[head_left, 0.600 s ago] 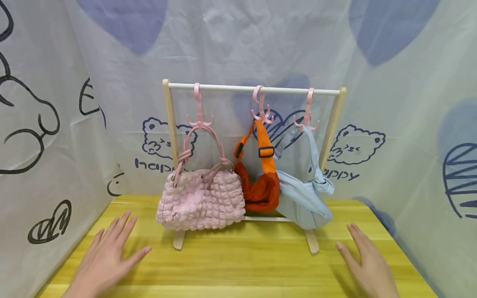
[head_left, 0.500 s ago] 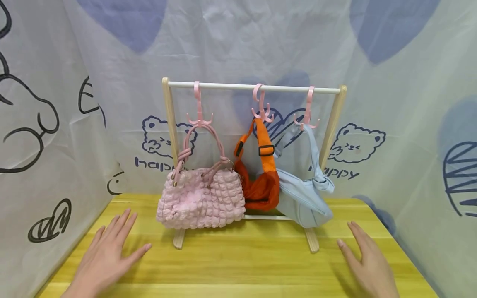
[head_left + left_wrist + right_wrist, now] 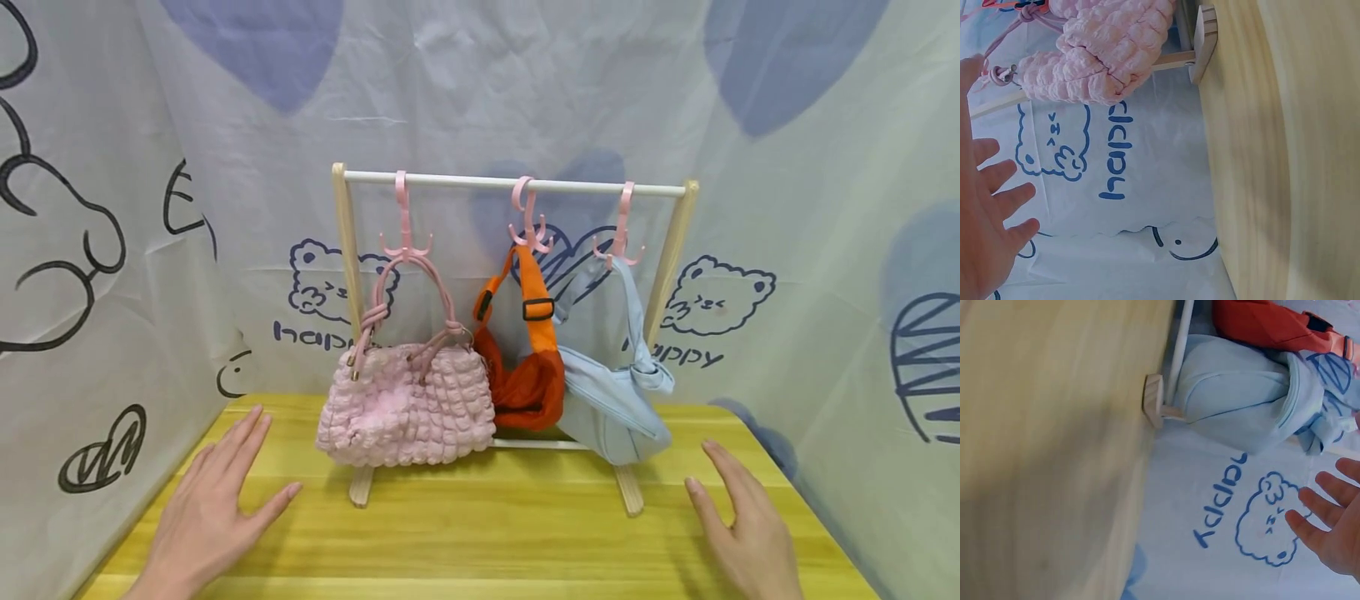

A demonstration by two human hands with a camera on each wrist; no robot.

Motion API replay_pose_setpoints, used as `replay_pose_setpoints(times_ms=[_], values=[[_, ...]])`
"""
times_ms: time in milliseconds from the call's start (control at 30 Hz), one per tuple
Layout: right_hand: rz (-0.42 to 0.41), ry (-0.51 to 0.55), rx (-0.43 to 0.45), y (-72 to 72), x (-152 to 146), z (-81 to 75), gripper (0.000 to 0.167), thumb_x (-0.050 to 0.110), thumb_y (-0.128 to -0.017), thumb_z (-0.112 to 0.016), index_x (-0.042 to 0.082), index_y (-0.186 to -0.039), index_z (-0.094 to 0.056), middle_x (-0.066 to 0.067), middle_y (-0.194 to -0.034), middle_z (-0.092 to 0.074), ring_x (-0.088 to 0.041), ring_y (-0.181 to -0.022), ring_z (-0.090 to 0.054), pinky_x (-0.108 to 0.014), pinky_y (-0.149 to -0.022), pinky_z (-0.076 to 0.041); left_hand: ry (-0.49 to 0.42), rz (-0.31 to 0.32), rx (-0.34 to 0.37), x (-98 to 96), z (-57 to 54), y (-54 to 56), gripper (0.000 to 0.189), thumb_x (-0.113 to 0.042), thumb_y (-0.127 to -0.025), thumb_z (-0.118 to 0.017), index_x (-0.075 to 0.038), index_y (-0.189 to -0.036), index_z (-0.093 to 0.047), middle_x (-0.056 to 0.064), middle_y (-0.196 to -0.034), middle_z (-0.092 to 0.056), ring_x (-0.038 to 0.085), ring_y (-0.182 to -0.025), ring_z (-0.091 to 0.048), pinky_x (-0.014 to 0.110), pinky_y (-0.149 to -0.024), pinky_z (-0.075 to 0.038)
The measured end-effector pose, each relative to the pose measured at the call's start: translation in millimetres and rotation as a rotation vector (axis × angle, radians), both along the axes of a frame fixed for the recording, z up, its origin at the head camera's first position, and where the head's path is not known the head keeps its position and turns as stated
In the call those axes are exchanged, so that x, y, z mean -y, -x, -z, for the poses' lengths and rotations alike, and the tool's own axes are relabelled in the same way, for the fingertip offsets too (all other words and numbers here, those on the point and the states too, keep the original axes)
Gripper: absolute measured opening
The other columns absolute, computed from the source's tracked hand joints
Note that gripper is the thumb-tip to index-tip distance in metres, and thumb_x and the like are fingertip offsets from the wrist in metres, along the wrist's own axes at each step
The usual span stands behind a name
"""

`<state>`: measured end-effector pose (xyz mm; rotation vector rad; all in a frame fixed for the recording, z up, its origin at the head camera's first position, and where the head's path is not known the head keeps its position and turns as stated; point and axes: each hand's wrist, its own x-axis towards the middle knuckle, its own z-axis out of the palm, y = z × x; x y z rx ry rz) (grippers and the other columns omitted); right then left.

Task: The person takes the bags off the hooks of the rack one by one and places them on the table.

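Three bags hang from pink hooks on a small rack [image 3: 667, 267] with wooden sides and a white top bar. On the left is a puffy pink handbag [image 3: 408, 408], its two handles looped over one hook [image 3: 405, 225]. An orange bag [image 3: 528, 383] with a buckled strap hangs in the middle. To its right is a light blue bag [image 3: 615, 408] with a knotted strap. My left hand [image 3: 210, 508] is held over the table left of the pink handbag, fingers straight and thumb apart. My right hand [image 3: 746, 525], likewise holding nothing, is right of the light blue bag.
The rack's wooden feet [image 3: 630, 492] stand on a yellow wood-grain table [image 3: 487, 533]. Pale cloth [image 3: 525, 92] printed with hearts, bears and lettering surrounds the table at the back and both sides.
The left hand's fingers have drawn closer together and tilted slightly upward. The right hand has shifted very slightly. The head view has moved a little; the bags hang as before.
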<state>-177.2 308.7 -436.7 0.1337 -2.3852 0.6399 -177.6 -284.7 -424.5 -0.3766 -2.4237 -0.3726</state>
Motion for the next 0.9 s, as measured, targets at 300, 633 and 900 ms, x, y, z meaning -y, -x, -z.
replay_pose_setpoints(times_ms=[300,633,900], values=[[-0.11,-0.004,-0.208,5.2,15,-17.0,0.064,0.013,-0.093,-0.078,0.014,-0.152,-0.054,-0.014,-0.148,-0.058,-0.04,-0.131,-0.054,-0.006,-0.114,-0.021,-0.066,0.051,-0.16,-3.6,-9.6,6.7,0.091,-0.059,-0.09,-0.072,-0.018,-0.163,-0.037,0.003,-0.168,-0.035,0.043,-0.139,-0.047,0.029,-0.127,-0.015],[-0.246,-0.018,-0.299,19.0,32,-39.2,0.059,0.01,-0.092,-0.075,0.007,-0.148,-0.057,-0.016,-0.145,-0.061,-0.013,-0.141,-0.049,-0.015,-0.118,-0.028,-0.08,0.07,-0.202,-16.2,-27.8,17.4,0.086,-0.065,-0.095,-0.061,-0.018,-0.163,-0.037,0.001,-0.168,-0.035,0.045,-0.136,-0.05,0.035,-0.125,-0.024],[-0.347,-0.006,-0.427,38.1,53,-60.7,0.052,0.037,-0.104,-0.063,0.003,-0.144,-0.061,-0.016,-0.141,-0.064,-0.018,-0.138,-0.054,-0.02,-0.119,-0.033,-0.094,0.112,-0.311,-27.2,-46.7,32.4,0.089,-0.078,-0.098,-0.042,-0.014,-0.16,-0.042,0.006,-0.164,-0.041,0.043,-0.133,-0.053,0.033,-0.123,-0.028]])
